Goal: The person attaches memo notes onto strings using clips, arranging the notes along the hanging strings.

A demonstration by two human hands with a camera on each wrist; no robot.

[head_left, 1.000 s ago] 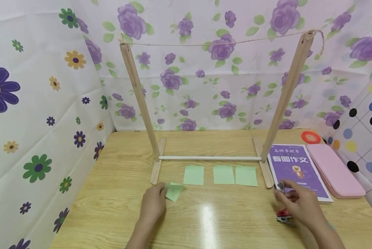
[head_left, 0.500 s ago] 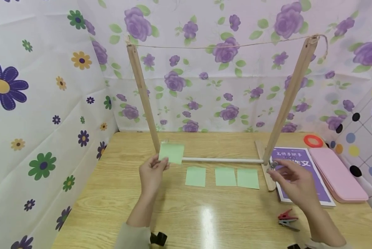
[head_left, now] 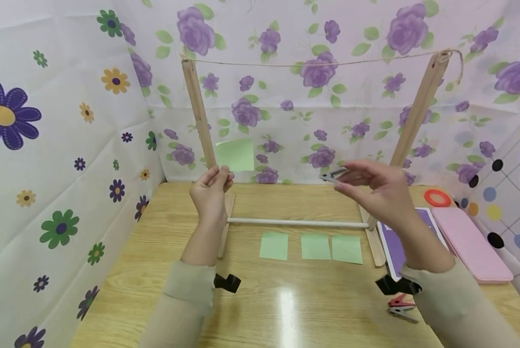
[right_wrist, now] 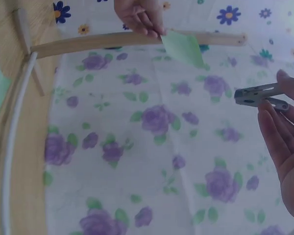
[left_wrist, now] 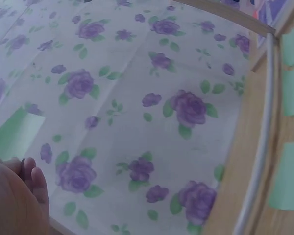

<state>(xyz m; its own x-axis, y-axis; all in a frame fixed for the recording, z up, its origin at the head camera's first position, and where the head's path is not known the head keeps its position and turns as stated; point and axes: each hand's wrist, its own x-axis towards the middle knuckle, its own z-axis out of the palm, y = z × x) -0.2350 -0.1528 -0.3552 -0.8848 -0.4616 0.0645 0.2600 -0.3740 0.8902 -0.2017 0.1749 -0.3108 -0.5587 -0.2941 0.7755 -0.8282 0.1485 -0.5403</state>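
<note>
My left hand [head_left: 209,193] pinches a green sticky note [head_left: 235,155] by its lower left corner, raised in front of the left wooden post [head_left: 199,111]. Between the thumb and fingers of my right hand [head_left: 379,191] is a grey clothespin [right_wrist: 259,95], its nose pointing left toward the note. A twine string [head_left: 286,64] runs above both hands between the tops of the two posts. On the table, several more green sticky notes [head_left: 274,246] lie in a row in front of the white rod [head_left: 294,223].
A red clothespin [head_left: 401,300] and another grey clothespin [head_left: 402,314] lie by my right forearm. Behind that arm are a purple book [head_left: 392,241], a pink case [head_left: 470,244] and a red ring [head_left: 437,197]. The right wooden post [head_left: 421,106] stands beyond my right hand.
My left hand has picked the sticky note up off the table and raised it above the rod. My right hand has lifted the grey clothespin and moved it left, toward the note.
</note>
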